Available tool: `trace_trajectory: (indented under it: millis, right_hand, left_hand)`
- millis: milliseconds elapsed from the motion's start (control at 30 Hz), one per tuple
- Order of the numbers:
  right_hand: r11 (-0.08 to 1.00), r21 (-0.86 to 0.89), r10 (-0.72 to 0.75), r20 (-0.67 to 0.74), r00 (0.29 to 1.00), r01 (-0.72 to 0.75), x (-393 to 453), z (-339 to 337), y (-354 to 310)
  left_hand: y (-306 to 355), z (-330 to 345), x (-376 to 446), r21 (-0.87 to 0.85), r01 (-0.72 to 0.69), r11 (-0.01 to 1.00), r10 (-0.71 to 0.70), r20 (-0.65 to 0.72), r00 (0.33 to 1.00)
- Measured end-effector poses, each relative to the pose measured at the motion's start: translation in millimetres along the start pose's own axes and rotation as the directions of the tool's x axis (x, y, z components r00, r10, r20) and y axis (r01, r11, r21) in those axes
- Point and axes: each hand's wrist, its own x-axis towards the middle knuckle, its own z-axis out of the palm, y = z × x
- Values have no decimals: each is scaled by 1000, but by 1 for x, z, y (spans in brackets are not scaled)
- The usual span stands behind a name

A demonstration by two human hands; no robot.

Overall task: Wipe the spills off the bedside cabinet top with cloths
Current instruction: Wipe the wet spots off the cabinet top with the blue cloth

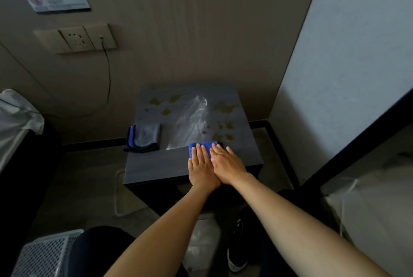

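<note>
- Because pressure has to spread evenly, the left hand (202, 161) and right hand (226, 162) lie flat, fingers straight, side by side on the folded blue microfibre cloth (201, 146), centre frame.
- Dark grey wood-grain bedside cabinet top (156, 162): brownish spill blotches (224, 108) remain above the hands; a pale wet streak (192, 120) runs between them.
- Spare folded grey-and-blue cloth (144, 137): parked at the cabinet's left edge, likely for drying.
</note>
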Motion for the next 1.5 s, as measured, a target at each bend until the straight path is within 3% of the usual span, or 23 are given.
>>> trace_trajectory:
  millis: [167,333,467,600,767,1500]
  right_hand:
    - [998,11,65,94,993,-66,-7,-11,35]
    - [984,87,148,104,984,-157,-15,-22,66]
    - [961,197,192,22,981,-193,-28,-26,80]
    - [997,40,70,-194,978,-64,-33,-2,90]
    - [990,-17,125,-332,935,-138,-26,24,83]
    - [979,-87,137,-377,916,-183,88,-9,108]
  left_hand:
    - [34,-1,3,-80,-79,994,83,52,995]
    - [62,-6,2,-216,-183,959,196,40,980]
    - [74,-13,5,-121,-219,968,224,27,974]
    - [86,-14,4,-135,-168,977,166,-24,986]
    - [87,4,4,95,-172,981,182,-113,977]
    - [94,-28,132,147,-148,978,161,-76,984]
